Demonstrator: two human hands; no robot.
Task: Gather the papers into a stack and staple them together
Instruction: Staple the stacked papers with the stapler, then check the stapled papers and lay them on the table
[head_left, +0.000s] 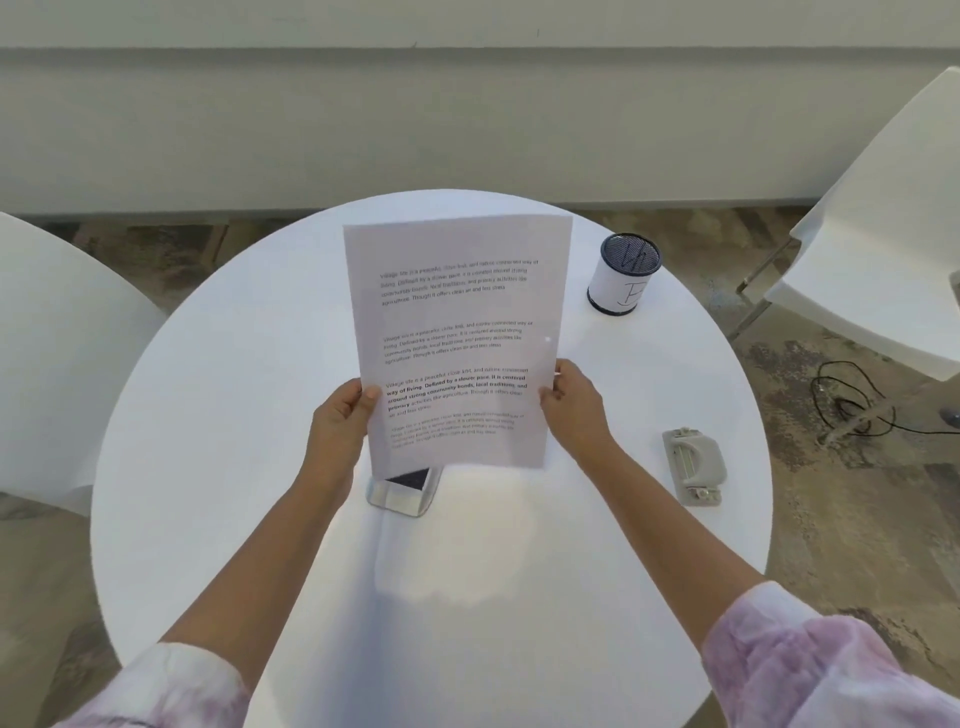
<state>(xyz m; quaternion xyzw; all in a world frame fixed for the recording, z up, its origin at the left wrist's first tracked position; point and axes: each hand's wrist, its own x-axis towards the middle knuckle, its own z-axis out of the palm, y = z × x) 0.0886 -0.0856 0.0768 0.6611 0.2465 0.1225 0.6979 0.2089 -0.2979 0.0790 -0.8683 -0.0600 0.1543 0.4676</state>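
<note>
I've got the papers (457, 338) held upright over the round white counter (249, 415), left hand (340, 415) pinching one side edge, right hand (574, 402) the other. A clear stapler (405, 493) pokes out under the bottom edge. Pen cup (623, 275) far right, grey hole punch (693, 465) nearer.

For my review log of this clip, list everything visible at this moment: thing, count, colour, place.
papers: count unclear, white with black print, held upright above table centre
clear stand: one, transparent, on table below the papers
pen cup: one, dark mesh with white label, table's far right
grey desk tool: one, grey, table's right edge
table: one, white, round
chairs: two, white, left and right of table
cable: one, black, floor at right
left hand: grips papers' left edge
right hand: grips papers' right edge
</note>
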